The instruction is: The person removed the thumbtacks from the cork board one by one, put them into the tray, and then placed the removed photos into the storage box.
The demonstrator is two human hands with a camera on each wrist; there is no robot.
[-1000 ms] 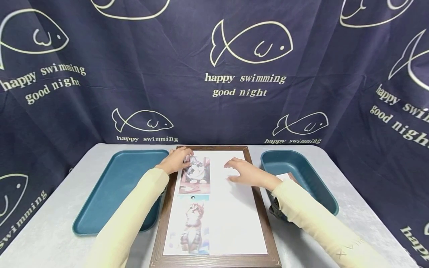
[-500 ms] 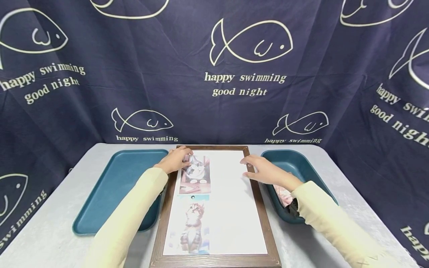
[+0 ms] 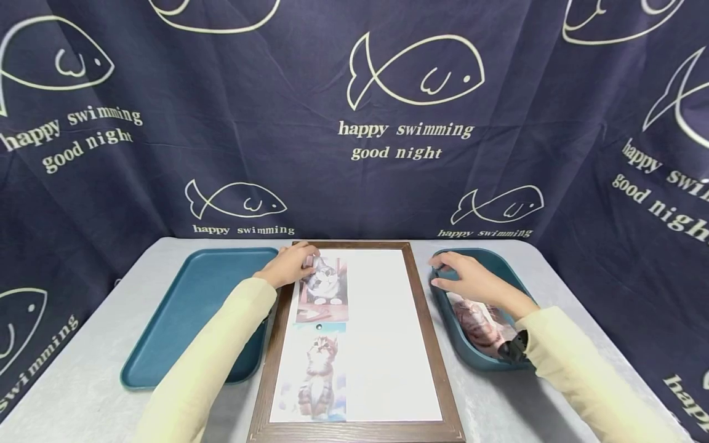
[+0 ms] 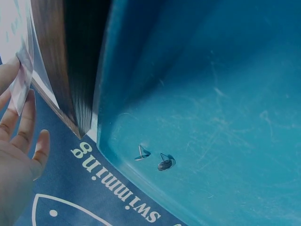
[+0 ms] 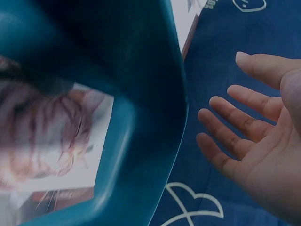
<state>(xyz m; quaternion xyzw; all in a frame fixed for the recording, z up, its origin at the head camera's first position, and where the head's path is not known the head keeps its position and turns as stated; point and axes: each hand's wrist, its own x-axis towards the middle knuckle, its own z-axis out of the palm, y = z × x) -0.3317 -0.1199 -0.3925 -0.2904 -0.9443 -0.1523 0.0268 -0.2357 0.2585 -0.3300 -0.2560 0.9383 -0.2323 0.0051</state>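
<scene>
At the far left corner of a framed white board (image 3: 393,344), my left hand (image 3: 285,266) pinches the top of a grey-and-white kitten photo (image 3: 324,289). The left wrist view shows the photo's corner (image 4: 22,87) between thumb and fingers. Below it on the board lies a tabby kitten photo (image 3: 318,375), with a small round thumbtack (image 3: 319,327) at its top edge. My right hand (image 3: 471,280) hovers over the deep teal bin (image 3: 545,332), fingers spread and holding nothing. A striped cat photo (image 3: 479,326) lies inside the bin, partly hidden by my arm.
A flat teal tray (image 3: 188,320) stands left of the board; the left wrist view shows a thumbtack (image 4: 165,164) and another thumbtack (image 4: 142,153) in it. The board's raised brown frame (image 3: 437,357) borders the bin. A dark fish-print cloth (image 3: 310,123) hangs behind the table.
My right hand has moved rightward from above the board to above the bin, uncovering the board's right half. My left hand has stayed at the kitten photo's top.
</scene>
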